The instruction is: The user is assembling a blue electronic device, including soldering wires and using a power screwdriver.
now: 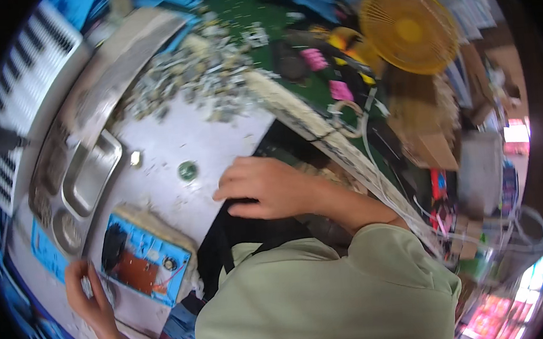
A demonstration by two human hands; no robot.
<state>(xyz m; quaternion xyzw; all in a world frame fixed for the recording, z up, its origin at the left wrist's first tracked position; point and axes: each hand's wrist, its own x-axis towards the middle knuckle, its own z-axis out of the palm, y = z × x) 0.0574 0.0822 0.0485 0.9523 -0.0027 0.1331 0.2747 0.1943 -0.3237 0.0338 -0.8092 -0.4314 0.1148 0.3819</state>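
Observation:
My left hand (92, 300) is at the lower left, its fingers curled round a small greyish piece (86, 287) too blurred to name. Beside it lies an open blue plastic case (181, 273) with a reddish-brown board, wires and a round metal part inside, resting on a pale pad (185, 238). Over the right edge of the white tabletop hovers my right hand (263, 186), fingers loosely apart and nothing visible in them. Nearest to it are a round green piece (187, 170) and, farther left, a small whitish piece (135, 158).
A compartmented metal tray (76, 211) stands at the left. Many small grey parts (189, 74) are heaped at the back. A pale strip (319, 125) borders a green surface with pink pieces (341, 90). Beyond are a yellow basket (409, 27), cardboard (430, 146) and white cables (530, 224).

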